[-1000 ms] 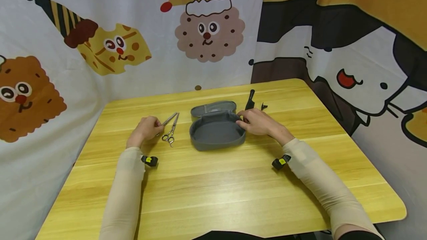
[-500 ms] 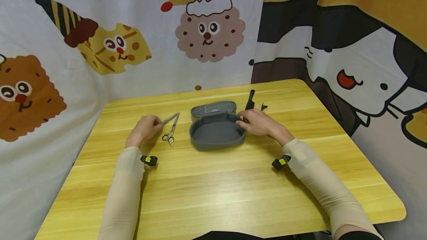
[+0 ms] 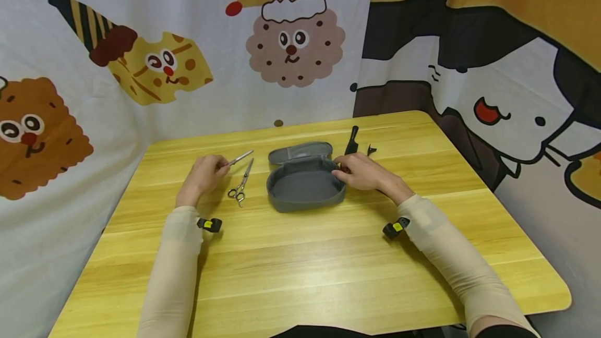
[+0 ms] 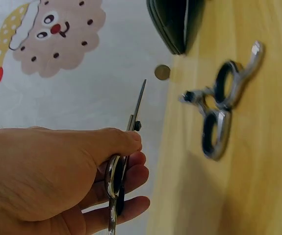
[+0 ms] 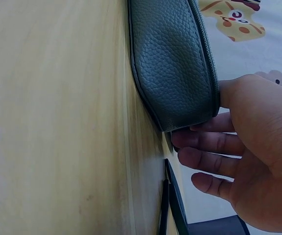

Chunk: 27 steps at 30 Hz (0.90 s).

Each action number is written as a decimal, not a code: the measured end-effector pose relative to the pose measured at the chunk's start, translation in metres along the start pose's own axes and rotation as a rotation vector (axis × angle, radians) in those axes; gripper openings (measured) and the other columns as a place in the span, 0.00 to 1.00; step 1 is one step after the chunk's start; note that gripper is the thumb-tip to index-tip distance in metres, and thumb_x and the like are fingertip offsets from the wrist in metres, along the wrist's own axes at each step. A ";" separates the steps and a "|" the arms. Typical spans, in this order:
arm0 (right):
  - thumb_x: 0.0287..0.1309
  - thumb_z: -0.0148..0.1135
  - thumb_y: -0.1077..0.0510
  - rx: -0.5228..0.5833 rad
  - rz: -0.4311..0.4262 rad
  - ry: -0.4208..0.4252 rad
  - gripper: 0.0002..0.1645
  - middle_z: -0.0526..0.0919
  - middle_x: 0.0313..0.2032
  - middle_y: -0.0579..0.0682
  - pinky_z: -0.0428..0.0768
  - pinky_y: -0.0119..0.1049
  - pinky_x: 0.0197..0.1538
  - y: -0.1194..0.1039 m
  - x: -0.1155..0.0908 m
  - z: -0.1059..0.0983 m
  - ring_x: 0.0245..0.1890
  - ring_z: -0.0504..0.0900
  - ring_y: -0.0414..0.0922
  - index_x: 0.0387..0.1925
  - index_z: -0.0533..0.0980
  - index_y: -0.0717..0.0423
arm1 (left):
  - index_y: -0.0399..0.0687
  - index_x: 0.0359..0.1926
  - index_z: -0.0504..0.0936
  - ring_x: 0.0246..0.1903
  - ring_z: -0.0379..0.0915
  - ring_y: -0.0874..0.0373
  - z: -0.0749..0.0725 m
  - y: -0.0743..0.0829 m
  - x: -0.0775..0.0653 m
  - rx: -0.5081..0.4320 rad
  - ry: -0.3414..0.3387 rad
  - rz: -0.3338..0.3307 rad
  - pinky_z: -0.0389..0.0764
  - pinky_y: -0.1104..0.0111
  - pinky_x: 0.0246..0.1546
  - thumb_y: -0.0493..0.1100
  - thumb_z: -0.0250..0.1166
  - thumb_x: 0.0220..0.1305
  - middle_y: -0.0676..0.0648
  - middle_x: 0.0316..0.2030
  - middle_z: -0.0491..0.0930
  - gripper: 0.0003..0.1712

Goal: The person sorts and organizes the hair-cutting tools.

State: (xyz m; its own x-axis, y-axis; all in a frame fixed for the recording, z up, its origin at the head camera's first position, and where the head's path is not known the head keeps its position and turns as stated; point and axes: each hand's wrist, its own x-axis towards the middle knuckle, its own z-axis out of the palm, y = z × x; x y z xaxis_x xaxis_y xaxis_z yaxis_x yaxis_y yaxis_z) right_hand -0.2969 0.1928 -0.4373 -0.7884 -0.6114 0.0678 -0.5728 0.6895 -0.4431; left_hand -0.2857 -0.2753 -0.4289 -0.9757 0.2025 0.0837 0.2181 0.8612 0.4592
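My left hand (image 3: 203, 175) pinches a pair of silver scissors (image 4: 115, 176) between thumb and fingers, just above the table. Its blades point away and to the right. A second pair of silver scissors (image 3: 240, 188), with a finger rest on one ring, lies on the table beside that hand. In the middle stands a grey zippered case (image 3: 305, 205), its lid (image 3: 300, 152) folded back. My right hand (image 3: 363, 171) grips the case's right rim; in the right wrist view its thumb is over the zipped edge (image 5: 210, 58) and its fingers are against the outer side.
Behind my right hand lie a black comb (image 3: 351, 142) and a small black clip (image 3: 371, 149). The wooden table (image 3: 291, 270) has a patterned curtain (image 3: 188, 113) along its back edge. Each forearm wears a strapped wrist camera (image 3: 210, 225).
My left hand has lifted its scissors off the table and moved slightly away from me, so they now stand apart from the second pair. The right hand and the case have stayed put.
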 end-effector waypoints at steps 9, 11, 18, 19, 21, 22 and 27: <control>0.86 0.62 0.49 0.012 -0.006 -0.004 0.27 0.75 0.21 0.44 0.65 0.36 0.29 0.000 0.000 -0.001 0.18 0.64 0.39 0.73 0.81 0.61 | 0.32 0.52 0.91 0.40 0.86 0.43 -0.008 0.024 0.003 0.029 0.074 0.122 0.87 0.50 0.44 0.37 0.65 0.85 0.33 0.45 0.92 0.12; 0.86 0.62 0.49 0.015 -0.010 -0.004 0.26 0.75 0.21 0.44 0.64 0.36 0.29 0.000 0.000 -0.001 0.18 0.64 0.39 0.72 0.81 0.61 | 0.32 0.52 0.91 0.44 0.89 0.39 -0.009 0.030 0.004 0.027 0.085 0.138 0.90 0.46 0.49 0.37 0.66 0.84 0.32 0.47 0.92 0.12; 0.86 0.62 0.49 0.013 -0.008 -0.007 0.26 0.74 0.21 0.44 0.64 0.36 0.30 0.000 0.001 -0.002 0.18 0.63 0.39 0.72 0.82 0.61 | 0.32 0.52 0.92 0.48 0.90 0.37 -0.009 0.049 0.010 0.008 0.108 0.179 0.90 0.43 0.52 0.37 0.66 0.84 0.31 0.50 0.92 0.11; 0.86 0.62 0.49 0.012 -0.008 -0.007 0.26 0.74 0.21 0.44 0.64 0.36 0.30 0.001 0.001 -0.002 0.18 0.64 0.39 0.72 0.82 0.61 | 0.32 0.53 0.92 0.47 0.90 0.37 -0.008 0.051 0.011 0.006 0.109 0.184 0.90 0.43 0.51 0.36 0.66 0.84 0.31 0.50 0.92 0.11; 0.86 0.62 0.48 0.015 -0.009 -0.006 0.26 0.76 0.22 0.44 0.66 0.37 0.30 0.001 0.001 -0.002 0.19 0.66 0.39 0.71 0.82 0.60 | 0.32 0.52 0.92 0.46 0.89 0.38 -0.006 0.056 0.013 -0.001 0.112 0.194 0.90 0.44 0.49 0.37 0.67 0.84 0.32 0.49 0.92 0.11; 0.86 0.62 0.48 0.016 -0.010 -0.002 0.26 0.78 0.24 0.45 0.69 0.38 0.31 0.001 0.001 -0.002 0.20 0.68 0.39 0.71 0.83 0.60 | 0.32 0.53 0.92 0.45 0.89 0.38 -0.005 0.058 0.014 -0.004 0.114 0.201 0.89 0.44 0.49 0.36 0.67 0.84 0.32 0.49 0.92 0.11; 0.87 0.61 0.46 0.039 0.007 0.034 0.28 0.91 0.38 0.49 0.87 0.47 0.45 0.000 0.004 -0.002 0.32 0.84 0.40 0.71 0.83 0.61 | 0.33 0.52 0.92 0.43 0.87 0.40 -0.002 0.068 0.020 -0.005 0.120 0.225 0.88 0.45 0.47 0.37 0.67 0.83 0.33 0.46 0.91 0.10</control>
State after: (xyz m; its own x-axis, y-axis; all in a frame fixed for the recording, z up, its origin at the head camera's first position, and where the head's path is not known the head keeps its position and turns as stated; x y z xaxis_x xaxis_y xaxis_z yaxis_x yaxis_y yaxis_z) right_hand -0.3002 0.1913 -0.4355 -0.8000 -0.5925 0.0943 -0.5584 0.6778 -0.4784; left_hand -0.2902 -0.2137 -0.3946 -0.8981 0.3316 0.2890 0.4303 0.7982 0.4215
